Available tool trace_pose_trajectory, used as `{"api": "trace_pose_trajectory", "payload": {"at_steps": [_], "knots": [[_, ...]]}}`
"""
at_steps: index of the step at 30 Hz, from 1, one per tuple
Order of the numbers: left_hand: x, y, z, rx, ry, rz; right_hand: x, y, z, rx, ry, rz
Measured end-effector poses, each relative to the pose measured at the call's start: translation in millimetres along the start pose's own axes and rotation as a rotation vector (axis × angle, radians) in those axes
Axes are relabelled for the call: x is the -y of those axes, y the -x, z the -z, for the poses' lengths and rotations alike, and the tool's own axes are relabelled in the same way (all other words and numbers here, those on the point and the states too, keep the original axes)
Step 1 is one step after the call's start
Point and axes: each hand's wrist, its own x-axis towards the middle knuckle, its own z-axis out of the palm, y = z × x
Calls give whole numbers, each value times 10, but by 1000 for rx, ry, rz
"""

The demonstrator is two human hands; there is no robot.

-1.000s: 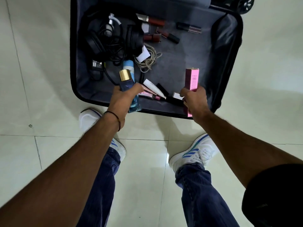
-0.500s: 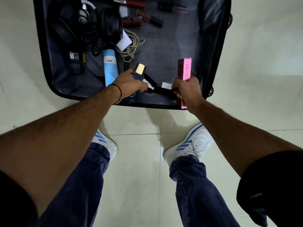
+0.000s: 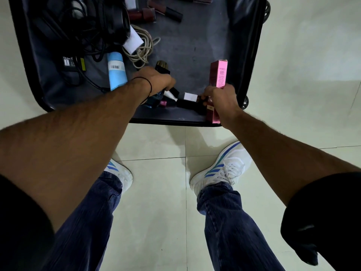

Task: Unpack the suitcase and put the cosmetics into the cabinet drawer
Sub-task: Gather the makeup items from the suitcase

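**Fingers (image 3: 169,84) dipping back into the suitcase (image 3: 175,122) for more cosmetics**

Furthest left, the light blue tube (image 3: 116,73) is lying uncovered beside the charger (image 3: 68,63) and the cables (image 3: 140,49). A second ago the bottle was hiding part of it.

Next, the left hand (image 3: 156,83) is gripping the blue perfume bottle (image 3: 163,69) with the gold cap, its fingers curled round the body. It is now sitting low over the cluster of small cosmetics at the suitcase's near edge, whereas a second ago it was holding the bottle upright and clear of them. The bottle is tilting away, cap pointing into the case. The fingertips are reaching toward a white tube (image 3: 172,95), with a pink-capped item (image 3: 163,103) just beside it. I cannot tell whether they are already touching the tube.

On the right, the right hand (image 3: 222,100) is keeping the pink Pond's BB cream box (image 3: 219,75) clamped upright, as before. Its free fingers are stretching left onto a black item with a white label (image 3: 190,97).

By my reading, the person is gathering a second item in each hand rather than carrying off one at a time. Unpacking is looking early: lipsticks (image 3: 168,12) are lying at the far end, and the cabinet drawer is not in view. Crowded hands are making a slip more likely on the way there.
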Motion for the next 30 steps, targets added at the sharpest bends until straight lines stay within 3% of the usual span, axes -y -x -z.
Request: {"api": "trace_pose_trajectory", "payload": {"at_steps": [7, 11, 15, 21, 30], "knots": [[50, -11, -192, -105, -119, -128, -1, -114, -35, -23, 50, -56], [44, -62, -211, -95, 19, -70, 35, -136, -95, -16, 95, -78], [63, -110, -180, -187, 182, -49, 65, -148, -102, -4, 111, -70], [270, 139, -42, -315, 207, -183, 121, -111, -130, -15, 147, -40], [1037, 480, 398, -231, 635, -182, 392, 80, -721, 121, 217, 58]]}}
